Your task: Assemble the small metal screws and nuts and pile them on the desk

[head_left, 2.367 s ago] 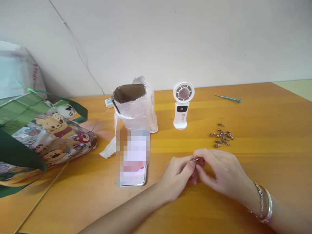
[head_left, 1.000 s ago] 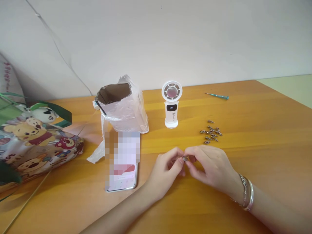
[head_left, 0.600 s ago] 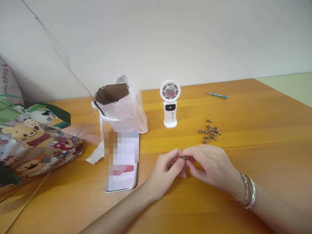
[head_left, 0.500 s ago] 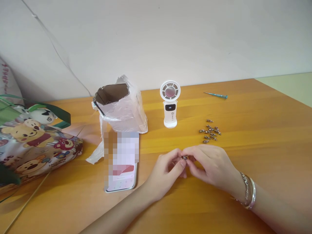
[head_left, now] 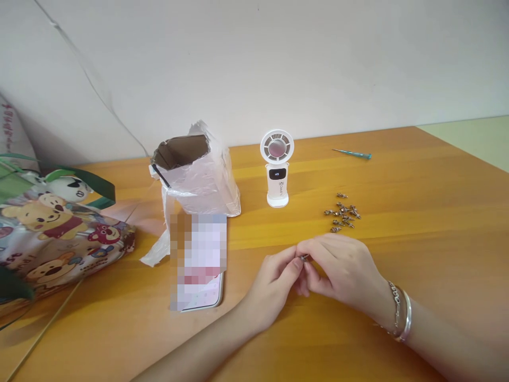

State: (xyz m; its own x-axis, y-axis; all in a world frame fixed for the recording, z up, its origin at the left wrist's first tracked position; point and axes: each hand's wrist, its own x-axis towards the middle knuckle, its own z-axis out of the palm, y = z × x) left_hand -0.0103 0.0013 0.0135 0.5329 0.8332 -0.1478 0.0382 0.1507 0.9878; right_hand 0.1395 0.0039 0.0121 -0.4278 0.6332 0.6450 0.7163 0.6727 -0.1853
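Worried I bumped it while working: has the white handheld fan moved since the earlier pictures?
No: the white handheld fan keeps its place to the right of the plastic-wrapped cardboard box; only the camera view has shifted.

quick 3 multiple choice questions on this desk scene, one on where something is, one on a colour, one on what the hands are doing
1. Where is the pile of small metal pieces?
A. In front of the phone
B. To the right of the white fan
C. Inside the bag

2. What colour is the thin tool?
A. Teal
B. Red
C. Yellow

3. What are the left hand and right hand doing?
A. Lying flat, well apart
B. Holding the thin tool
C. Pinching one small metal piece between them

Answers:
1. B, the pile lies on the wooden table right of the fan.
2. A, its handle shows blue-green at the table's far side.
3. C, the fingertips of both hands meet on the piece.
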